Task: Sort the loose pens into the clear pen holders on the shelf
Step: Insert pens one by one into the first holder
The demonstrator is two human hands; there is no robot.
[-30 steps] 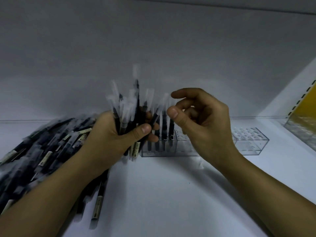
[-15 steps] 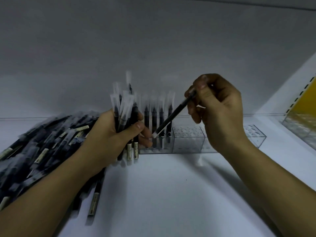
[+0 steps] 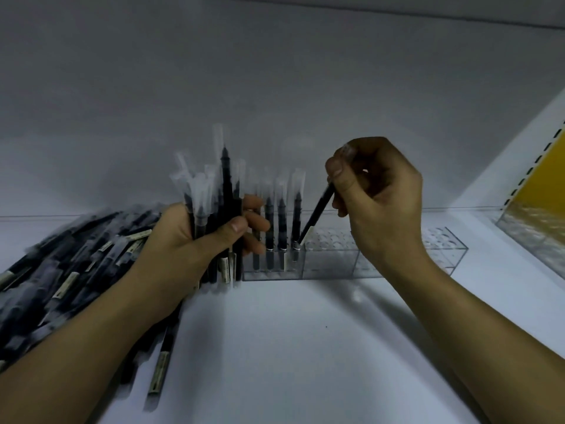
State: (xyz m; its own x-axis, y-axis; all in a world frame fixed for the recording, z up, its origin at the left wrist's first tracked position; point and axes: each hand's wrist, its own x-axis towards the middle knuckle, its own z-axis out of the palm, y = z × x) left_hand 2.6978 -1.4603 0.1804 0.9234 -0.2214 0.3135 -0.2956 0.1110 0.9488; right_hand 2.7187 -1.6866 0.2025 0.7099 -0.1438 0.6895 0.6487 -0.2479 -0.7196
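Observation:
My left hand [image 3: 195, 246] grips an upright bundle of black pens [image 3: 214, 203] with clear caps, just left of a clear pen holder [image 3: 330, 264] on the white shelf. Several pens [image 3: 281, 218] stand in the holder's left holes. My right hand [image 3: 379, 194] pinches a single black pen [image 3: 318, 215], tilted, with its pale lower end at the holder's top beside the standing pens. A large heap of loose black pens [image 3: 61, 270] lies at the left, partly under my left forearm.
A second clear holder [image 3: 446, 249] sits to the right, behind my right wrist. A yellow panel and a clear bin [image 3: 538, 221] stand at the far right. The grey back wall rises behind the holders. The white shelf surface [image 3: 290, 347] stretches toward me.
My right hand pulled one pen from the bundle, lifted it, and has lowered its end down and right onto the holder's top. My left hand kept its bundle nearly still.

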